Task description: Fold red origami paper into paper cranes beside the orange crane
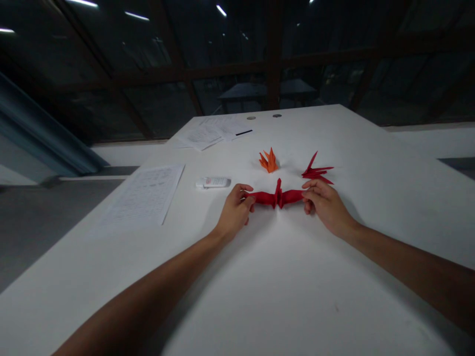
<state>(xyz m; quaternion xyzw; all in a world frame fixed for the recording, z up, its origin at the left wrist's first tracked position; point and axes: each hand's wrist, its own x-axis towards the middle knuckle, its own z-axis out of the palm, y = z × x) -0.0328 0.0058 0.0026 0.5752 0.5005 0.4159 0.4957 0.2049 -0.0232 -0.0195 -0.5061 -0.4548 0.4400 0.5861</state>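
Observation:
A red origami crane [265,199] is stretched between my two hands, its wings spread to either side and its narrow middle pointing up. My left hand [237,205] pinches the tip of the left wing between thumb and fingers. At the opposite wing tip, my right hand [325,203] does the same. Just beyond them stands an orange folded paper piece [270,161] with several points. A second red folded paper crane [317,171] lies behind my right hand, its long thin points spread out.
Left of the cranes lies a white tube [213,182]. Printed sheets [146,193] rest on the left side of the white table [260,296], with more papers [208,132] and a dark pen-like strip [244,132] farther back. Two small round discs [277,115] sit near the far edge.

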